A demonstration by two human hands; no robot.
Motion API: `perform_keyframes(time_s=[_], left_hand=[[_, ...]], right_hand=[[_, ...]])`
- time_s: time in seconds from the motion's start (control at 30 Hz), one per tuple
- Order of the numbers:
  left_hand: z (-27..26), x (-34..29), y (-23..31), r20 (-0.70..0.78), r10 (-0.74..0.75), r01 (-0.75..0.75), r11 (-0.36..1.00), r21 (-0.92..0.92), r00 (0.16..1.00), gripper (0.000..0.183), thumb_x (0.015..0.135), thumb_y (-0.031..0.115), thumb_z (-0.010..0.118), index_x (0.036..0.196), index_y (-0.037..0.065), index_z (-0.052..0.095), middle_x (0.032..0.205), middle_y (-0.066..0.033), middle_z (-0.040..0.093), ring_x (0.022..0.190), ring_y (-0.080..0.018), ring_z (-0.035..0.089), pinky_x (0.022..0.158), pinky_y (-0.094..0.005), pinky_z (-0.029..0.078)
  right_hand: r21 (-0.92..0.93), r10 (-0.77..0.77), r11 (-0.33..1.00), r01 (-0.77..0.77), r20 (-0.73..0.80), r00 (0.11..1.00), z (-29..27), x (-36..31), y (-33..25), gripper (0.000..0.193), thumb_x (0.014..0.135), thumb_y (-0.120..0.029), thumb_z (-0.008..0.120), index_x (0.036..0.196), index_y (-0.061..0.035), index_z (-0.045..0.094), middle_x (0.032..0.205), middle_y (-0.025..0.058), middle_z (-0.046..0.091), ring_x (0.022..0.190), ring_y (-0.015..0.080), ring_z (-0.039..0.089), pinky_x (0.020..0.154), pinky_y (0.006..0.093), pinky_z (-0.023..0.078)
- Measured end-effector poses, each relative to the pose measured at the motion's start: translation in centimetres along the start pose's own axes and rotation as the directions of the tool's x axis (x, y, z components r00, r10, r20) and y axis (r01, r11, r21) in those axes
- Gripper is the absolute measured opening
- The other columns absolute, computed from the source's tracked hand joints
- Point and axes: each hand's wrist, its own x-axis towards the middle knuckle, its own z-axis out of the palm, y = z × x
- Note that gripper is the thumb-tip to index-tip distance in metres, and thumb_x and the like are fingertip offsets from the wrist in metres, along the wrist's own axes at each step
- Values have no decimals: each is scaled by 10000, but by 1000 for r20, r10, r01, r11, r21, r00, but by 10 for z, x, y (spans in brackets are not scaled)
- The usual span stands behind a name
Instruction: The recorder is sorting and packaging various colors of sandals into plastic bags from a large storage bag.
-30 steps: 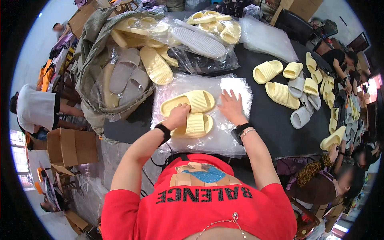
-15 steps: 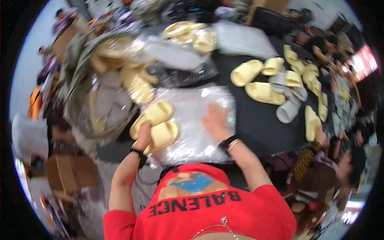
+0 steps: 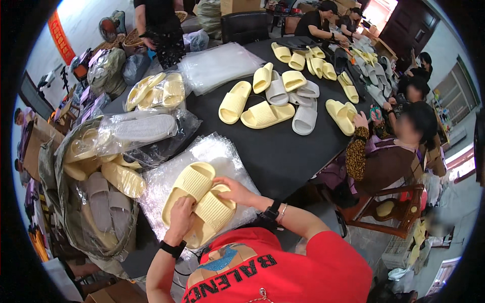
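A pair of pale yellow slide slippers, ribbed across the straps, is held side by side over a stack of clear plastic bags. My left hand is closed on their near side, its fingers curled in between the two straps. My right hand grips the far right slipper, the thumb and fingers at its strap and edge. Left of the bags stands an open woven sack with yellow and grey-brown slippers inside, some of them wrapped. A bagged grey slipper lies by the sack's mouth.
On the black table sit loose yellow and grey slippers and another pile of clear bags. Bagged yellow slippers lie at the far left. A co-worker sits at the right, near a wooden chair; others work farther back.
The view has swung to the right and up. My right hand has left the bag stack and taken hold of the slippers, which my left hand was holding before and still holds.
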Motion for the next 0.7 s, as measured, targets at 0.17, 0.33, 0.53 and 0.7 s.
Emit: perform_keyframes(time_s=[0.17, 0.33, 0.53, 0.7], left_hand=[[8, 17, 25, 111, 192, -203, 975, 90, 975, 194, 625, -27, 537, 801, 53, 528, 784, -117, 533, 776, -313, 529, 684, -396, 430], [4, 33, 44, 13, 308, -308, 951, 27, 951, 303, 670, -16, 590, 961, 60, 556, 893, -126, 549, 811, -296, 536, 736, -376, 435], [-3, 5, 7, -146, -123, 88, 970, -226, 982, 389, 721, -53, 612, 1093, 19, 525, 1014, -159, 545, 822, -256, 563, 665, -334, 461], [8, -39, -34, -106, -301, 267, 930, -253, 948, 315, 730, -28, 607, 1038, 17, 559, 926, -126, 582, 732, -217, 575, 654, -324, 460]], right_hand=[[70, 30, 997, -40, 133, 991, -13, -21, -15, 568, 746, 67, 507, 1290, -37, 382, 1163, 86, 550, 1099, 155, 502, 937, 296, 390], [55, 20, 998, -18, -34, 999, -41, -34, -16, 432, 780, 69, 503, 1202, -19, 484, 1137, 70, 583, 1068, 156, 528, 930, 292, 397], [140, -107, 964, 227, -579, 809, -136, -46, -34, 385, 799, 52, 540, 1176, -12, 497, 1153, 78, 566, 1035, 176, 548, 887, 287, 441], [319, 379, 925, -204, -791, 480, -198, -38, -38, 951, 783, -195, 635, 1411, -257, -76, 1360, 134, 335, 1193, 280, 396, 892, 506, 376]])
